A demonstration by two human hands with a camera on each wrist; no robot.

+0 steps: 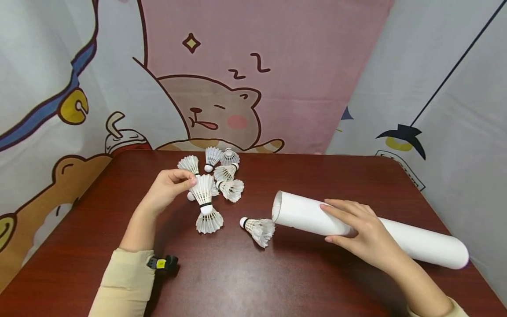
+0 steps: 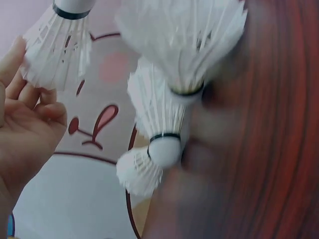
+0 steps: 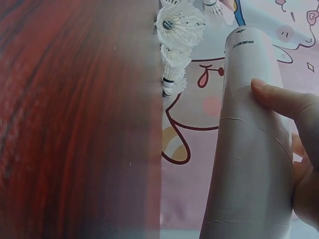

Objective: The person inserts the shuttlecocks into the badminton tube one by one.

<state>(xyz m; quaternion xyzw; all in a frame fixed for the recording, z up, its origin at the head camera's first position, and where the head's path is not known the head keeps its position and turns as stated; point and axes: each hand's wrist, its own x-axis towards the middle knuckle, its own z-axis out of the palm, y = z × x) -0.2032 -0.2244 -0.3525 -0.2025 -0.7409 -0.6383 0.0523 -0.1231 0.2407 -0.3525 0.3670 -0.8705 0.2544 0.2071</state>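
Observation:
My left hand pinches a white feather shuttlecock by its skirt edge, cork end down. The same shuttlecock shows beside the fingers in the left wrist view. Below it, another shuttlecock lies on the table, partly overlapped by the held one. On the right, my right hand grips a long white tube, thumb on one side and fingers over the other. The tube's open mouth faces left. Near that mouth lies a shuttlecock, its cork pointing left.
Several more shuttlecocks lie loosely grouped behind the left hand, towards the table's back edge. The dark red wooden table ends at a cartoon-printed curtain. A black strap device sits at the left wrist.

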